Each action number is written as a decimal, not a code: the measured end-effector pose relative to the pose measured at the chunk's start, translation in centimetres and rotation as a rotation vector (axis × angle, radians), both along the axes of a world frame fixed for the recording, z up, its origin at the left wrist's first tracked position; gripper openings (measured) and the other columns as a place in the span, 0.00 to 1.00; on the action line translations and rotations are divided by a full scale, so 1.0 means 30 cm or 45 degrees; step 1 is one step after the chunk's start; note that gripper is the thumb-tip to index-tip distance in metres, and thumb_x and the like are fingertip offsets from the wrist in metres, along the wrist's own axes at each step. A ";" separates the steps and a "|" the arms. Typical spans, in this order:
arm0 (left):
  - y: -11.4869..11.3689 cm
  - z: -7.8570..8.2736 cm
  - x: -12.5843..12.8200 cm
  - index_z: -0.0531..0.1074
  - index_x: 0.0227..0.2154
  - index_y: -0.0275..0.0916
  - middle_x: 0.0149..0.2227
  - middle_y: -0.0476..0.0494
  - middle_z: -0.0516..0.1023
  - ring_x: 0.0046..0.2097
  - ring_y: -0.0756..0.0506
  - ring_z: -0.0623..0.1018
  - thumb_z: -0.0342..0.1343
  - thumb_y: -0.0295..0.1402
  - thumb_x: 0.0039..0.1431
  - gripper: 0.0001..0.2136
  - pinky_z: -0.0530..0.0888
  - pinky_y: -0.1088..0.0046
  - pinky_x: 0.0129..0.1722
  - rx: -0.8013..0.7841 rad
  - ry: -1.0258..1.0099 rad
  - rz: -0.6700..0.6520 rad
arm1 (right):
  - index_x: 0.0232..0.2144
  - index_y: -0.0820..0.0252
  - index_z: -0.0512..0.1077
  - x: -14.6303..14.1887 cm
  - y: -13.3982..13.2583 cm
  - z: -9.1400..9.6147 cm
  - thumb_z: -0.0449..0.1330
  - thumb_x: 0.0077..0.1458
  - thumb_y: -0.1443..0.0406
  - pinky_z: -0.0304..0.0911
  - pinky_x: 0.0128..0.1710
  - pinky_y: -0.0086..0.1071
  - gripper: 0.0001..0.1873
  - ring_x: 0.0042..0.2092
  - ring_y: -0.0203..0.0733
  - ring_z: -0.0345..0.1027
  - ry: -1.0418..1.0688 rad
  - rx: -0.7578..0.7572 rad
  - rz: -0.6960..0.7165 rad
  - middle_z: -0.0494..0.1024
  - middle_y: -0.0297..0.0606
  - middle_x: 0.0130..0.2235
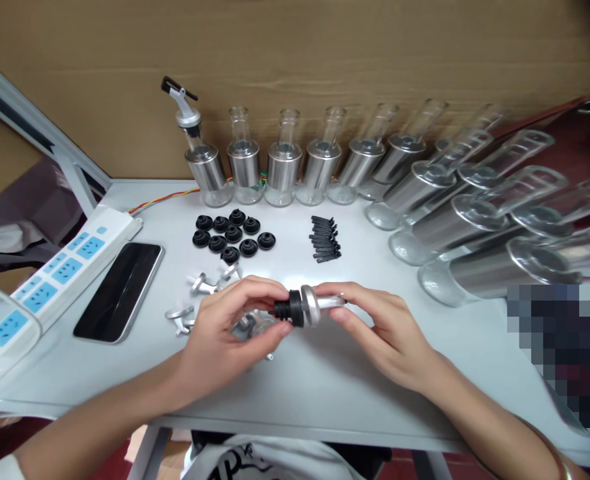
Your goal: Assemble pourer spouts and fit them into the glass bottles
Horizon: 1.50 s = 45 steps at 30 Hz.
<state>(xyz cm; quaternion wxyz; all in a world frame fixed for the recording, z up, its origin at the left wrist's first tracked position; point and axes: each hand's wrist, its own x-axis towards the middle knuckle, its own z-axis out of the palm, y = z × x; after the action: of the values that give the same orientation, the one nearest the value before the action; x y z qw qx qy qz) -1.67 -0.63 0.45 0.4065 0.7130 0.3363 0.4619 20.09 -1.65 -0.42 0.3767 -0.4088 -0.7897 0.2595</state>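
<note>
My left hand (pixel 235 327) pinches a black rubber stopper (pixel 289 309) that sits against a silver metal spout cap (pixel 311 305). My right hand (pixel 379 327) grips the spout's silver tube end. Both hands hold the joined piece just above the white table (pixel 325 380). Under and left of my left hand lie several loose silver spout parts (pixel 202 285). Behind them are several black rubber stoppers (pixel 232 235) and a small pile of black lids (pixel 325 239).
A row of steel-sleeved glass bottles (pixel 285 163) lines the back; the leftmost bottle (pixel 202 153) carries a fitted spout. More bottles (pixel 479 220) lie toward the right. A black phone (pixel 119 290) and a white power strip (pixel 55 277) lie at left.
</note>
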 end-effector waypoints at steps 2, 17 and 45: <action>0.001 0.002 0.001 0.73 0.39 0.37 0.37 0.41 0.78 0.39 0.48 0.79 0.61 0.22 0.52 0.11 0.79 0.77 0.39 0.042 0.024 -0.014 | 0.43 0.57 0.71 -0.002 -0.002 0.006 0.53 0.61 0.69 0.69 0.39 0.27 0.10 0.38 0.37 0.76 0.014 -0.016 0.007 0.81 0.38 0.39; 0.018 0.000 -0.006 0.74 0.38 0.37 0.41 0.41 0.78 0.42 0.49 0.79 0.56 0.15 0.55 0.12 0.77 0.75 0.42 0.314 0.105 -0.070 | 0.29 0.60 0.67 -0.009 -0.011 0.009 0.45 0.66 0.62 0.59 0.30 0.28 0.17 0.28 0.35 0.66 -0.005 -0.182 0.214 0.73 0.36 0.27; 0.016 0.007 -0.009 0.75 0.36 0.38 0.24 0.48 0.76 0.24 0.52 0.74 0.57 0.32 0.60 0.05 0.71 0.80 0.22 0.021 0.199 -0.046 | 0.36 0.59 0.69 -0.010 0.018 0.015 0.47 0.64 0.69 0.61 0.32 0.29 0.10 0.26 0.34 0.61 -0.465 0.534 0.124 0.69 0.33 0.24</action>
<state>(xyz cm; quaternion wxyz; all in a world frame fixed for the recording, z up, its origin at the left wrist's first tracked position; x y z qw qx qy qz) -1.93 -0.15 0.65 0.3816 0.7560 0.3502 0.4002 19.79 -1.12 0.02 0.2914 -0.3234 -0.8998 0.0303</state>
